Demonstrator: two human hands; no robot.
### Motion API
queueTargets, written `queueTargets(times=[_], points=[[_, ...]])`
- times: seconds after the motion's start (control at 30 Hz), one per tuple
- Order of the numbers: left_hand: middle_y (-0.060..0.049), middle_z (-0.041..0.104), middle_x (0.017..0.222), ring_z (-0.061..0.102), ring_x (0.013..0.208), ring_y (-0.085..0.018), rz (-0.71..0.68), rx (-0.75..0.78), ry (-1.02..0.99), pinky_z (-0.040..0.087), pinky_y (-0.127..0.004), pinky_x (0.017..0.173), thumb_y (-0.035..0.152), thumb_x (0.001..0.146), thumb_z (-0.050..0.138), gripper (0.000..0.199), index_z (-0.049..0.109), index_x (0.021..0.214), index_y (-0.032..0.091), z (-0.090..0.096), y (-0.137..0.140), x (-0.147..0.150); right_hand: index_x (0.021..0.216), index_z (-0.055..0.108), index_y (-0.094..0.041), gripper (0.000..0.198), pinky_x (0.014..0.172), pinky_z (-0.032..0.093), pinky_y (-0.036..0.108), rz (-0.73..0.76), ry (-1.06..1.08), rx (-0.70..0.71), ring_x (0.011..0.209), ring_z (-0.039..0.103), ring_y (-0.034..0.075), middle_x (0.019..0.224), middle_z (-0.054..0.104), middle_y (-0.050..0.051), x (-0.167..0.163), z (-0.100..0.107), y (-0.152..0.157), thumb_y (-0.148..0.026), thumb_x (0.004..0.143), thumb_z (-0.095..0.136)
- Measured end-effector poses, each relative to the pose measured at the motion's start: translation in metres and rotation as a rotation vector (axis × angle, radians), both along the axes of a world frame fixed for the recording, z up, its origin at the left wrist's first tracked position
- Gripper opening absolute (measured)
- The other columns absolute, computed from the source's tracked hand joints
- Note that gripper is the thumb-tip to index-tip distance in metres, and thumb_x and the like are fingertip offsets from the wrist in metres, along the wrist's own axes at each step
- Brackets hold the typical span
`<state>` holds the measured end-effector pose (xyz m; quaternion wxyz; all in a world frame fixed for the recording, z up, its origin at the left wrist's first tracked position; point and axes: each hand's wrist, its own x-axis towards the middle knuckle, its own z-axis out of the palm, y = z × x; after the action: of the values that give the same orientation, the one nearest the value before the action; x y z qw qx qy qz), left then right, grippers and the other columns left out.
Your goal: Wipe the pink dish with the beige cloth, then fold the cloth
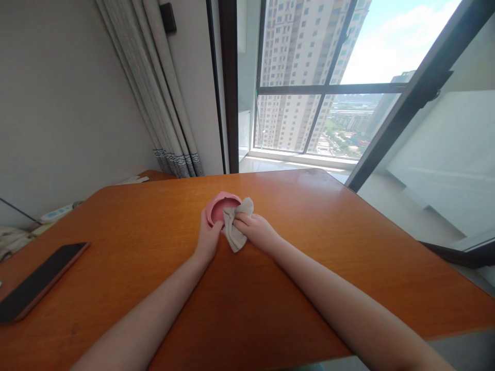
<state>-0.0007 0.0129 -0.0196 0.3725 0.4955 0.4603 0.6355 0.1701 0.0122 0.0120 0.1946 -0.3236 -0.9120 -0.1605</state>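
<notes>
A pink bowl-like dish (220, 202) with a hollow, darker pink inside is tilted toward me above the middle of the table. My left hand (208, 236) grips its near left rim, thumb at the front edge. Bunched in my right hand (258, 230) is a pale beige cloth (233, 234), pressed against the right side of the dish's opening. One end of the cloth hangs down below my fingers, and another part sticks up above them. The cloth hides the dish's right part.
The brown wooden table (328, 216) spreads out around my hands. At its left lies a dark phone-like slab (42, 278). A white power strip (60, 212) sits beyond the left edge. Behind are a grey curtain (154, 93) and a dark-framed window (325, 88).
</notes>
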Motion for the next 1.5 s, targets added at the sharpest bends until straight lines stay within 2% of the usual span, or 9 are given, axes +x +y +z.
queueTargets(times=[0.17, 0.3, 0.4, 0.57, 0.73, 0.97, 1.23, 1.33, 1.5], points=[[-0.006, 0.057, 0.105, 0.059, 0.085, -0.020, -0.033, -0.097, 0.106, 0.054, -0.030, 0.062, 0.019, 0.067, 0.055, 0.046, 0.050, 0.113, 0.021, 0.019, -0.002, -0.004, 0.099, 0.060, -0.019, 0.022, 0.062, 0.035, 0.026, -0.017, -0.056, 0.004, 0.080, 0.055, 0.013, 0.103, 0.060, 0.006, 0.011, 0.002, 0.008, -0.018, 0.093, 0.039], [-0.007, 0.051, 0.122, 0.056, 0.104, -0.022, -0.059, -0.056, 0.061, 0.052, -0.035, 0.083, 0.027, 0.071, 0.062, 0.055, 0.042, 0.122, 0.024, 0.016, -0.005, 0.002, 0.095, 0.061, -0.018, 0.020, 0.061, 0.035, 0.027, -0.068, -0.014, -0.010, 0.073, 0.053, 0.013, 0.097, 0.060, 0.006, 0.007, -0.001, 0.004, -0.018, 0.092, 0.041], [-0.007, 0.042, 0.135, 0.044, 0.123, -0.020, -0.021, 0.053, -0.010, 0.037, -0.035, 0.103, 0.029, 0.073, 0.063, 0.062, 0.035, 0.128, 0.026, 0.004, -0.004, 0.006, 0.096, 0.061, -0.017, 0.019, 0.063, 0.037, 0.027, -0.085, 0.062, -0.018, 0.073, 0.053, 0.013, 0.097, 0.060, 0.006, -0.003, -0.004, -0.001, -0.019, 0.092, 0.042], [-0.007, 0.047, 0.125, 0.046, 0.119, -0.020, 0.056, 0.073, 0.090, 0.032, -0.036, 0.106, 0.019, 0.073, 0.055, 0.049, 0.040, 0.120, 0.021, 0.002, -0.002, 0.001, 0.101, 0.060, -0.019, 0.017, 0.061, 0.036, 0.025, -0.022, 0.073, -0.058, 0.071, 0.053, 0.012, 0.102, 0.061, 0.005, -0.003, -0.006, 0.001, -0.020, 0.090, 0.047], [-0.006, 0.049, 0.120, 0.046, 0.117, -0.021, -0.036, 0.137, 0.243, 0.031, -0.036, 0.107, 0.011, 0.065, 0.055, 0.054, 0.042, 0.117, 0.020, 0.017, -0.002, -0.004, 0.097, 0.060, -0.020, 0.015, 0.059, 0.033, 0.025, -0.046, 0.014, -0.002, 0.074, 0.054, 0.013, 0.102, 0.062, 0.005, 0.013, -0.007, 0.009, -0.019, 0.090, 0.047], [-0.006, 0.048, 0.126, 0.052, 0.112, -0.018, 0.042, -0.009, -0.255, 0.042, -0.032, 0.095, 0.030, 0.076, 0.059, 0.057, 0.032, 0.126, 0.028, 0.012, -0.014, 0.019, 0.090, 0.061, -0.017, 0.019, 0.062, 0.033, 0.028, -0.041, 0.093, 0.028, 0.070, 0.052, 0.014, 0.090, 0.062, 0.005, -0.008, -0.004, -0.003, -0.018, 0.092, 0.042], [0.001, 0.053, 0.082, 0.054, 0.074, -0.013, 0.053, -0.144, -0.092, 0.049, -0.027, 0.069, 0.018, 0.068, 0.056, 0.026, 0.051, 0.093, 0.019, -0.002, -0.002, 0.005, 0.098, 0.059, -0.019, 0.013, 0.062, 0.033, 0.026, 0.006, 0.034, -0.062, 0.072, 0.054, 0.013, 0.100, 0.062, 0.005, 0.009, -0.005, 0.009, -0.022, 0.088, 0.052], [0.000, 0.056, 0.088, 0.056, 0.082, -0.015, 0.020, -0.125, -0.037, 0.049, -0.028, 0.073, 0.019, 0.066, 0.059, 0.028, 0.052, 0.093, 0.019, 0.000, -0.001, 0.004, 0.098, 0.059, -0.019, 0.013, 0.061, 0.033, 0.026, -0.009, 0.020, -0.043, 0.073, 0.054, 0.013, 0.101, 0.063, 0.004, 0.015, -0.006, 0.011, -0.020, 0.089, 0.049], [-0.004, 0.056, 0.113, 0.057, 0.099, -0.016, -0.032, -0.051, -0.306, 0.047, -0.030, 0.086, 0.028, 0.072, 0.064, 0.053, 0.040, 0.118, 0.026, 0.014, -0.017, 0.022, 0.094, 0.061, -0.019, 0.018, 0.058, 0.032, 0.026, -0.061, 0.089, -0.013, 0.071, 0.052, 0.012, 0.095, 0.063, 0.004, -0.003, -0.008, 0.001, -0.019, 0.092, 0.043]])
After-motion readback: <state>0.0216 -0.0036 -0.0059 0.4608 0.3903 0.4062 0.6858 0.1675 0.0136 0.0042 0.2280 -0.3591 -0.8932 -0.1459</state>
